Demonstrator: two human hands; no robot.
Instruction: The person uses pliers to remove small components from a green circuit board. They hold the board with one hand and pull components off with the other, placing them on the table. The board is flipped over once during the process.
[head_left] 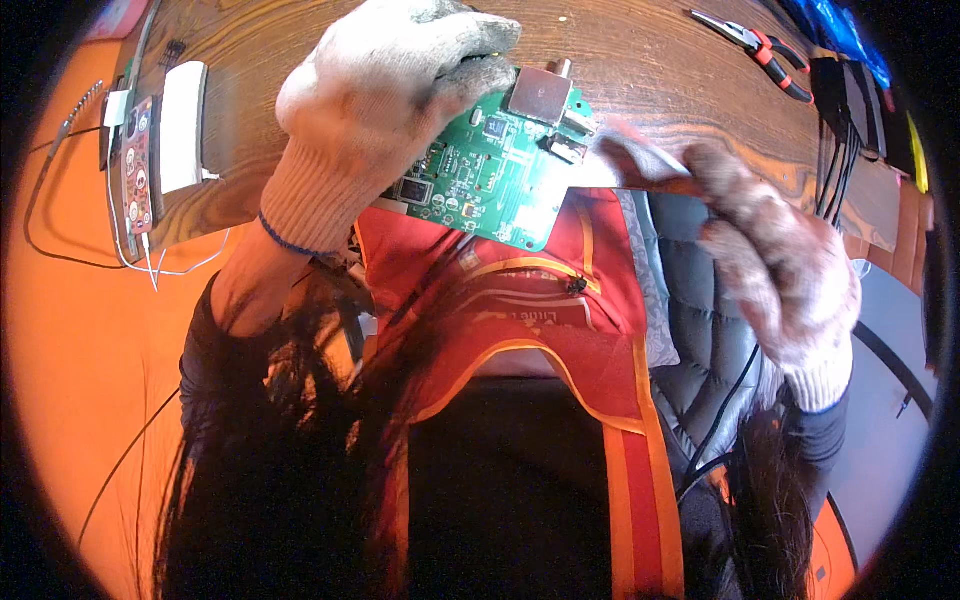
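My left hand (pixel 400 90), in a white knitted work glove with soiled fingertips, pinches the upper left edge of a green circuit board (pixel 500 185). The board is held tilted over the table's front edge, its component side showing. A square metal tuner box (pixel 541 95) and metal connectors (pixel 567 149) sit along its upper right side. To the right of the board is my right hand (pixel 775 250), gloved in the same way. Its fingers are half bent with a gap between them, pointing at the board but apart from it. Nothing distinct shows in its grasp.
Pliers with red and black handles (pixel 765 55) lie at the far right of the wooden table (pixel 640 50). Beside them are black cables (pixel 838 150) and a blue plastic bag (pixel 850 35). On the left are a white block (pixel 184 125) and a power strip (pixel 138 170) with cords.
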